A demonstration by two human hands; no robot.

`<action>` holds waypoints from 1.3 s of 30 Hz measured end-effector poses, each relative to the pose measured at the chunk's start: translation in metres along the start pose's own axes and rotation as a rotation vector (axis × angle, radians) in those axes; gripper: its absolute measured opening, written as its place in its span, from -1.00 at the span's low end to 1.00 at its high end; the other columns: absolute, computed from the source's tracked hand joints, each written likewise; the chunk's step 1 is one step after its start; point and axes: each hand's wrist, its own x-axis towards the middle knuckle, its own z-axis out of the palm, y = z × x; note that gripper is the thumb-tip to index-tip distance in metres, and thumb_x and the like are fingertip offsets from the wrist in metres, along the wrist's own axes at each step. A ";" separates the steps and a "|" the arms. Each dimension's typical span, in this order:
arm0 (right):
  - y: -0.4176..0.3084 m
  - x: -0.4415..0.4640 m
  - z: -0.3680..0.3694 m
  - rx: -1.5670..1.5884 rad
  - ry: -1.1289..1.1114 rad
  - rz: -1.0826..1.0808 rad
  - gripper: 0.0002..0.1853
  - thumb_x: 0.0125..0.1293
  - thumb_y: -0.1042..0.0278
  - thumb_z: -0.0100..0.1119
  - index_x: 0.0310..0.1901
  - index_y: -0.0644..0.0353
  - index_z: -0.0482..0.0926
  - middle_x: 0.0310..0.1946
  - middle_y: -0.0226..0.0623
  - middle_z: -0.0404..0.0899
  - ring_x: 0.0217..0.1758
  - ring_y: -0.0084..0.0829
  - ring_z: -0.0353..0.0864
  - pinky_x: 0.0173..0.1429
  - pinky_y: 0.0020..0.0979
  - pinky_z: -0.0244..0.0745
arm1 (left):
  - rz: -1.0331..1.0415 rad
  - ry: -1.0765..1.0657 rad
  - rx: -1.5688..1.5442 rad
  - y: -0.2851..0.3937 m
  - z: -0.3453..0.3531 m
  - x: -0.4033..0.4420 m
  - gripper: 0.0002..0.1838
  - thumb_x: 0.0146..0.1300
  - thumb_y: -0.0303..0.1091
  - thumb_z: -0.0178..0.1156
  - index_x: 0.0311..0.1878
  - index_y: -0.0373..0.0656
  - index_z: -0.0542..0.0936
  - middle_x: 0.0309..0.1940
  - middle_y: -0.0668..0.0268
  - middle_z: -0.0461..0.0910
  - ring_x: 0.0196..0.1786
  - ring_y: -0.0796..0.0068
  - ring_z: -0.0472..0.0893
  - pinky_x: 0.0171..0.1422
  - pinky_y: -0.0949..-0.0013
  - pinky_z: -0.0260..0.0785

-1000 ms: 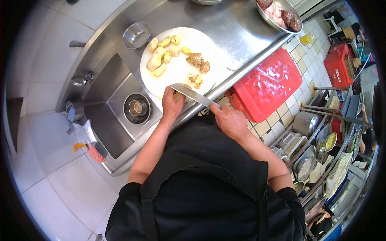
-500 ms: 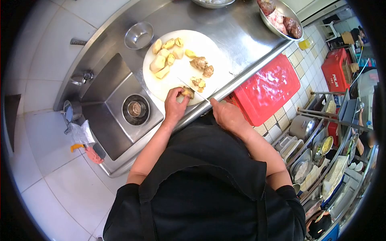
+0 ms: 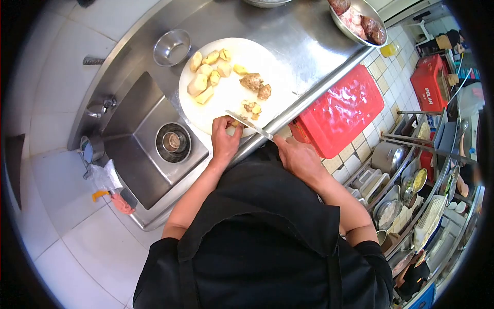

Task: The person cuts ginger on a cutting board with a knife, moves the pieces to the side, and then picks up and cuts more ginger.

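On the round white cutting board (image 3: 272,59), my left hand (image 3: 225,141) pinches a small piece of ginger (image 3: 235,123) near the front edge, mostly hidden by the fingers. My right hand (image 3: 299,159) grips a knife (image 3: 251,124) by its handle. The blade crosses the board right beside my left fingertips. Peeled yellow ginger pieces (image 3: 197,84) lie grouped at the board's left and back. Brown unpeeled ginger knobs (image 3: 251,81) rest right of the middle, with small peelings and scraps (image 3: 251,107) just in front of them.
Left of the board is a steel sink (image 3: 139,121) with a drain strainer. An empty metal bowl (image 3: 172,48) stands behind it. A bowl of dark reddish chunks (image 3: 371,30) sits at the back right. A red lidded bin (image 3: 342,110) is beyond the counter edge, near shelves of cookware (image 3: 388,157).
The knife blade has swung nearer my left fingers and now shows its flat side. My left hand has curled further over the ginger piece. The whole view has shifted slightly.
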 end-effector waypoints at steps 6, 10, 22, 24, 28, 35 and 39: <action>0.001 -0.003 -0.002 -0.036 -0.015 -0.021 -0.70 0.55 0.30 0.15 0.25 0.02 0.56 -0.36 -0.18 0.63 -0.29 -0.05 0.79 -0.24 0.00 0.68 | 0.005 0.014 0.016 -0.001 0.003 -0.001 -0.67 0.31 -0.41 0.49 0.05 -0.30 0.63 -0.07 0.09 0.59 0.06 0.09 0.62 0.18 0.13 0.55; -0.004 -0.001 -0.009 0.005 -0.098 0.038 -0.73 0.59 0.30 0.16 0.25 0.01 0.56 -0.25 -0.05 0.70 -0.21 0.10 0.80 -0.13 0.09 0.69 | 0.017 0.038 0.000 -0.003 0.006 -0.003 -0.66 0.31 -0.40 0.49 0.06 -0.29 0.63 -0.09 0.10 0.57 0.03 0.10 0.61 0.16 0.14 0.53; 0.002 0.008 0.009 0.010 0.011 -0.043 -0.80 0.57 0.34 0.09 0.15 0.05 0.52 -0.38 -0.13 0.63 -0.30 0.03 0.76 -0.25 0.05 0.63 | -0.028 0.057 -0.013 -0.005 0.012 -0.001 -0.67 0.29 -0.41 0.52 0.02 -0.29 0.62 -0.07 0.11 0.57 0.02 0.12 0.64 0.18 0.13 0.55; 0.002 0.012 0.010 0.032 0.007 -0.036 -0.80 0.57 0.35 0.09 0.15 0.06 0.53 -0.37 -0.11 0.64 -0.29 0.05 0.76 -0.24 0.07 0.63 | -0.028 0.055 -0.013 -0.006 0.011 -0.001 -0.67 0.29 -0.40 0.53 0.01 -0.28 0.61 -0.07 0.11 0.58 0.02 0.13 0.65 0.18 0.14 0.56; 0.002 0.021 0.013 0.122 -0.046 0.006 -0.72 0.61 0.36 0.07 0.26 0.13 0.53 -0.32 0.07 0.72 -0.26 0.19 0.74 -0.13 0.20 0.59 | -0.038 0.055 -0.008 -0.002 0.010 -0.003 -0.66 0.30 -0.38 0.54 0.01 -0.26 0.60 -0.06 0.13 0.58 0.01 0.15 0.67 0.18 0.18 0.57; 0.006 0.055 0.023 0.222 -0.200 0.155 -0.71 0.63 0.34 0.01 0.25 0.21 0.51 -0.16 0.19 0.76 -0.01 0.24 0.77 0.03 0.25 0.60 | -0.007 0.051 -0.020 -0.011 0.003 -0.002 -0.66 0.33 -0.36 0.55 0.04 -0.22 0.63 -0.04 0.15 0.61 -0.01 0.22 0.69 0.18 0.19 0.59; 0.010 0.062 0.027 0.390 -0.244 0.170 -0.60 0.61 0.25 0.08 0.35 0.24 0.48 0.02 0.36 0.71 0.21 0.33 0.69 0.26 0.20 0.56 | -0.012 -0.028 -0.073 -0.019 -0.005 -0.002 -0.66 0.34 -0.38 0.53 0.08 -0.21 0.64 -0.02 0.19 0.66 0.01 0.28 0.71 0.22 0.22 0.59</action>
